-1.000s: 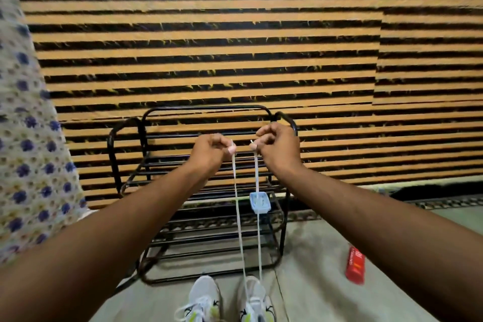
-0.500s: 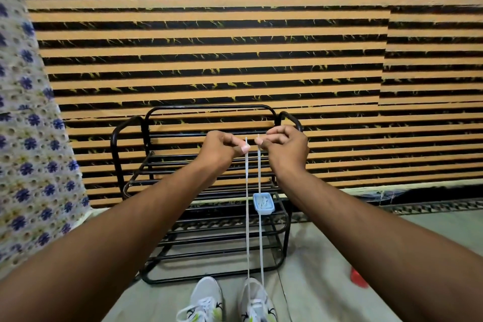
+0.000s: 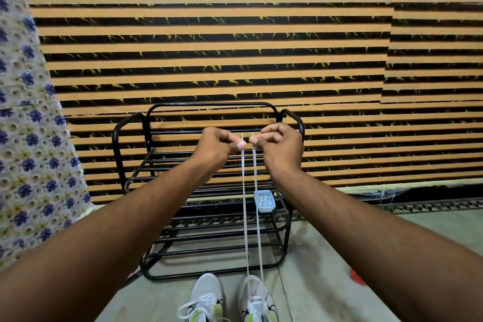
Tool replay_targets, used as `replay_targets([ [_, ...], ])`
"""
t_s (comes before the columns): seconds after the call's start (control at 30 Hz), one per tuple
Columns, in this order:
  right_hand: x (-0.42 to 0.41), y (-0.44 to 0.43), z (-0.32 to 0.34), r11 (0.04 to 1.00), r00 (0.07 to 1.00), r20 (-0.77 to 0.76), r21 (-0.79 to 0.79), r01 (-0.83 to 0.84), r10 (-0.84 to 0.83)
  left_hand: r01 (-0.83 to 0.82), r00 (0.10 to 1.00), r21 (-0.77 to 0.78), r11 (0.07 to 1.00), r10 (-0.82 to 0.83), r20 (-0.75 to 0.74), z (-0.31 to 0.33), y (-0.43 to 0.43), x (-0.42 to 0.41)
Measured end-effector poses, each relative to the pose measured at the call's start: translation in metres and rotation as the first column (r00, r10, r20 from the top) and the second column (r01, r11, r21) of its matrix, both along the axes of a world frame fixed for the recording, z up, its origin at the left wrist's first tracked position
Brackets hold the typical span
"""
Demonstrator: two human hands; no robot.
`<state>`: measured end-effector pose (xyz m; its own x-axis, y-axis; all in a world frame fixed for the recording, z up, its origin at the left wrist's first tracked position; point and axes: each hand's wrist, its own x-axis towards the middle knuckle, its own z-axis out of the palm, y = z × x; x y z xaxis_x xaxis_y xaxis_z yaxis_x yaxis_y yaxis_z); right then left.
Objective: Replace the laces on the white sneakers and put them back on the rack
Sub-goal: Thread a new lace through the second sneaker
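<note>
Lace (image 3: 245,204) ends drawn closer, now level.
I see left hand (image 3: 217,146) and right hand (image 3: 281,148) each pinching one end, taut above the right sneaker (image 3: 257,298), probably to even lengths.

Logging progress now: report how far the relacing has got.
Done: the left-side sneaker looks threaded, its lace loose. In hand: left hand and right hand each pinch an end of the white lace, pulled up taut from the right-side sneaker. Left: finish and tie that lace, then set both sneakers, now on the floor, on the black rack.
</note>
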<state>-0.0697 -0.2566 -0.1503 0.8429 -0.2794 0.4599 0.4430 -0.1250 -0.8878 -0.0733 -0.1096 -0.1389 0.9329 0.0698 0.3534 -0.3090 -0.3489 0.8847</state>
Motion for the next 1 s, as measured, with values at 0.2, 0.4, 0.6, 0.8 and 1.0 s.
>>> replay_targets([
  [0.2, -0.0009, 0.0012, 0.0007, 1.0, 1.0, -0.004, -0.009, -0.003, 0.003, 0.006, 1.0, -0.011, 1.0, -0.006, -0.009, 0.0, 0.0017, -0.0005],
  [0.4, -0.0035, 0.0001, 0.0018, 1.0, 1.0, 0.003, -0.023, -0.014, 0.014, 0.004, 1.0, 0.004, 1.0, -0.004, 0.0, -0.0001, 0.0016, -0.0005],
  [0.6, -0.003, -0.0017, 0.0012, 0.999, 1.0, 0.006, -0.032, -0.013, 0.014, 0.006, 1.0, 0.013, 1.0, -0.006, 0.001, 0.0001, 0.0014, -0.0022],
  [0.8, -0.0022, -0.003, 0.0016, 0.999, 1.0, 0.004, -0.035, -0.018, 0.018, 0.022, 1.0, 0.007, 1.0, -0.022, 0.0, 0.0013, -0.0002, -0.0053],
  [1.0, -0.0037, -0.001, 0.0015, 0.998, 1.0, 0.002, -0.053, -0.017, 0.017, 0.029, 1.0, 0.032, 0.999, -0.029, -0.001, 0.0022, 0.0012, -0.0052],
])
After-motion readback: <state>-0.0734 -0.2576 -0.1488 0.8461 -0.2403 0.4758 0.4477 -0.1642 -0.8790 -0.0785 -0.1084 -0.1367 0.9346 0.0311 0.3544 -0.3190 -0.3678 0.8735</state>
